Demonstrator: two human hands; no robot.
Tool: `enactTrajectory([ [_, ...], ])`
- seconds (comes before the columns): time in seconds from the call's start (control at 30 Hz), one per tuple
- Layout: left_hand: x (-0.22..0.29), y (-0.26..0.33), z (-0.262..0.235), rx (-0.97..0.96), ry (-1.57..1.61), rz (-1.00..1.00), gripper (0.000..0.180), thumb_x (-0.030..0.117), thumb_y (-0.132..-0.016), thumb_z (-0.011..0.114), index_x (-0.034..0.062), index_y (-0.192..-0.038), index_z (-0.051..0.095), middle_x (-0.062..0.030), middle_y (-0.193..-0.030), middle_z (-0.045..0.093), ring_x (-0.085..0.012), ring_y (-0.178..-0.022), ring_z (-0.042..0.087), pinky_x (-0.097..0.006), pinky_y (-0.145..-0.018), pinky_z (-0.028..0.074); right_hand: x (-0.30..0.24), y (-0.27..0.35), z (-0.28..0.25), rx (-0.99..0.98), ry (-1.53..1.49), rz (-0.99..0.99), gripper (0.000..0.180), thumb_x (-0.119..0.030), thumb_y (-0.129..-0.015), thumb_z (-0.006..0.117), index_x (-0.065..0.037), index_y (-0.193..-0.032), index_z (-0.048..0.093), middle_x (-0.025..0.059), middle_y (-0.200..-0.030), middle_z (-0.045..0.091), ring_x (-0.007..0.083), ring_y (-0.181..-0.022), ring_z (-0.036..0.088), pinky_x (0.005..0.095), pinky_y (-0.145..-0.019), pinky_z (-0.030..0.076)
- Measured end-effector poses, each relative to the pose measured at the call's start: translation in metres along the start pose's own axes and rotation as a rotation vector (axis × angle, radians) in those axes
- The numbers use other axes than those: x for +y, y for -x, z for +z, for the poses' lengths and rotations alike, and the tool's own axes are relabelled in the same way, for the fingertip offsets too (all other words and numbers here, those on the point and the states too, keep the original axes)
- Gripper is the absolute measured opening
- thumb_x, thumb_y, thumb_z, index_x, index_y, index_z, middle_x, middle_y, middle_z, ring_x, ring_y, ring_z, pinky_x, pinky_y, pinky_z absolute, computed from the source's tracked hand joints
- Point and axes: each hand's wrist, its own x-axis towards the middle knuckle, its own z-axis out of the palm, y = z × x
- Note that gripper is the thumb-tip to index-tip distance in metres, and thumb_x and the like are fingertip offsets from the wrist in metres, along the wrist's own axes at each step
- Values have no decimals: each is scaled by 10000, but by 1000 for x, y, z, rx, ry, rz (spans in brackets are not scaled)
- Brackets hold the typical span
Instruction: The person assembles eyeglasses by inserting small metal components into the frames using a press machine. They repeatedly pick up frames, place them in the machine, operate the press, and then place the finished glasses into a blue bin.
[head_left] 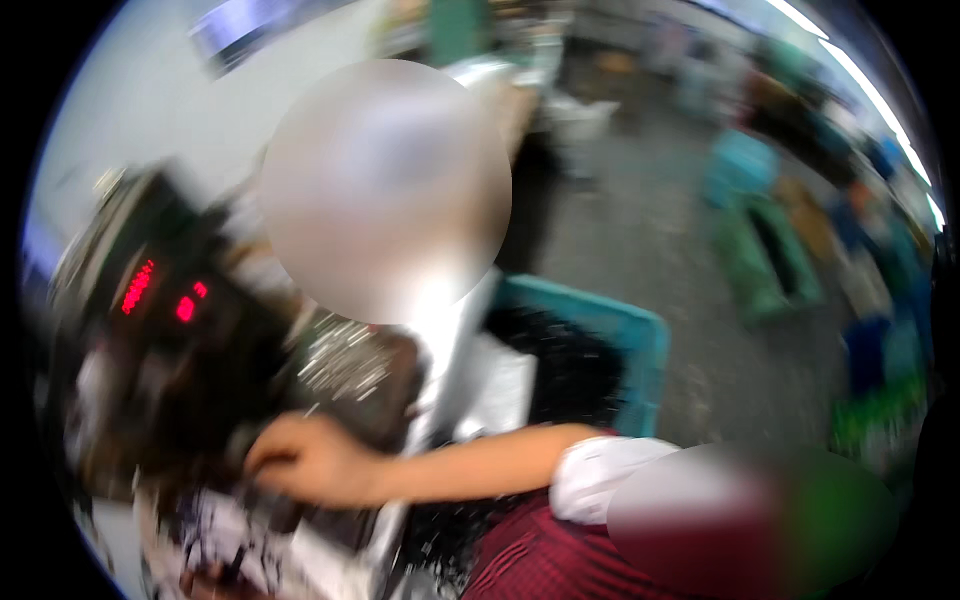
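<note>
My right arm reaches in from the lower right, bare below a white sleeve. My right hand (315,460) is over the worktop, its fingers curled against a dark machine (180,370) with red lit digits. Motion blur hides what the fingers hold, if anything. Just beyond the hand, shiny silver pieces (345,358), seemingly small metal parts, lie on a dark surface. At the lower left edge a smeared brownish shape seems to be my left hand (215,582); its fingers cannot be made out. Pale and dark clutter (225,530) lies between both hands.
Beside the worktop stands a turquoise bin (648,370) with many small black parts and a white sheet (495,385). A pale metal edge (445,345) runs along the worktop. Further right, a green sack (765,255) and other bags stand on the grey floor. A masked patch covers the upper middle.
</note>
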Motion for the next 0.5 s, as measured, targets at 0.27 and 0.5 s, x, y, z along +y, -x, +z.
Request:
enactTrajectory([
  [0.27, 18, -24, 16, -78, 695, -256, 149, 99, -992, 518, 0, -1097, 554, -109, -824, 651, -145, -682, 601, -251, -608, 499, 1, -7, 4, -74, -231, 378, 336, 8, -850, 689, 23, -1170, 590, 83, -1046, 689, 121, -970, 660, 254, -852, 512],
  [0.5, 30, -52, 37, -20, 515, 30, 151, 85, -1001, 536, -5, -1122, 550, -123, -869, 681, -142, -735, 632, -244, -670, 509, -5, -1, 6, -71, -337, 406, 484, 22, -860, 670, 30, -1301, 471, 94, -1027, 687, 106, -974, 633, 248, -917, 463],
])
